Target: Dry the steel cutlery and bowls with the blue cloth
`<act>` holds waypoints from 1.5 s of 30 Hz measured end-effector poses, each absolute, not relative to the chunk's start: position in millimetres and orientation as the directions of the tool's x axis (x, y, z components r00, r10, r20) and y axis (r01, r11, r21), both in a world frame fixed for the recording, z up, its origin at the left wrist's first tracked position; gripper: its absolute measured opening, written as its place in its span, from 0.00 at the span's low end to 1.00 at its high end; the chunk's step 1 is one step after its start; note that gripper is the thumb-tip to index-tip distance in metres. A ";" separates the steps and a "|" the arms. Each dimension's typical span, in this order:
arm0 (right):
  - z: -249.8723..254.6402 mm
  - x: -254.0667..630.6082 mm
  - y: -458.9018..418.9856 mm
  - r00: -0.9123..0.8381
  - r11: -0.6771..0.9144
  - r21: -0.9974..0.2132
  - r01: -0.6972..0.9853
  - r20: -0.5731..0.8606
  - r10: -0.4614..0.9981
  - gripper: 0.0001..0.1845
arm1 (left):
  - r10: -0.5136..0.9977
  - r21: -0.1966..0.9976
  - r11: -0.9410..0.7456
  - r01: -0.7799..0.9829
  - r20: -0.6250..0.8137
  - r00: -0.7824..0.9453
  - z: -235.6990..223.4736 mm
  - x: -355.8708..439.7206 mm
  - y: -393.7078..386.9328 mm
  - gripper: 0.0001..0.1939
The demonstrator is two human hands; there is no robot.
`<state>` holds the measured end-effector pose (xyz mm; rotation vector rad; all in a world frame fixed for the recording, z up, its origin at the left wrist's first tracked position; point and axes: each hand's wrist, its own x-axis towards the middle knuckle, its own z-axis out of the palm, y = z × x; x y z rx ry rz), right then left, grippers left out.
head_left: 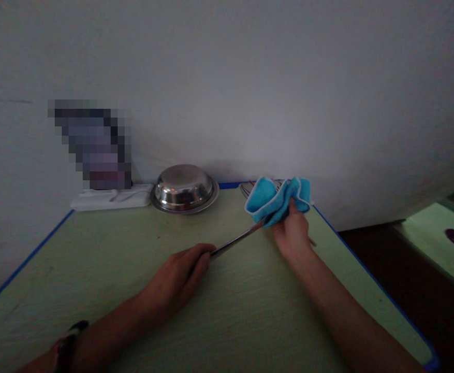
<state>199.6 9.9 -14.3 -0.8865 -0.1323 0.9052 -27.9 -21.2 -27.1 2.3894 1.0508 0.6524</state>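
Note:
My left hand [180, 277] is closed around the handle end of a long metal utensil [234, 241], which slants up to the right over the pale green table [133, 243]. My right hand [292, 232] grips a bunched blue cloth [275, 199], and the cloth wraps the far end of the utensil. What kind of utensil it is stays hidden under the cloth. A dark band sits on my left wrist.
An upturned steel bowl [184, 189] stands at the back by the wall, next to a white power strip [112, 198] with a blurred-out object on it. More metal cutlery [246, 187] lies behind the cloth. The table's blue right edge [366, 269] drops to a dark floor.

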 end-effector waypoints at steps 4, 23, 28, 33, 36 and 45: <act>-13.3 177.2 -0.1 0.537 0.269 -0.702 -0.660 -0.191 0.821 0.07 | 0.735 0.530 -0.611 0.588 0.102 0.671 -26.0 -25.4 -22.8 0.15; -22.4 113.0 -37.5 0.239 -0.075 -0.669 -0.739 -0.364 0.900 0.16 | 0.654 0.292 -0.746 0.599 0.153 0.740 -40.7 -25.4 -23.4 0.17; -14.5 127.5 -27.4 0.227 -0.041 -0.569 -0.821 -0.392 0.892 0.07 | 0.668 0.338 -0.722 0.604 0.115 0.735 -37.2 -24.6 -24.6 0.19; 2.8 172.8 -8.9 0.345 0.113 -0.544 -0.831 -0.346 0.873 0.07 | 0.682 0.365 -0.685 0.631 0.014 0.731 -30.0 -20.8 -25.6 0.22; 2.3 182.9 -5.1 0.383 0.165 -0.535 -0.829 -0.326 0.864 0.09 | 0.685 0.361 -0.679 0.639 -0.002 0.729 -30.4 -20.8 -25.2 0.23; -8.8 163.4 -8.4 0.369 0.122 -0.512 -0.850 -0.414 0.832 0.10 | 0.711 0.363 -0.650 0.668 -0.020 0.703 -31.9 -23.5 -26.0 0.22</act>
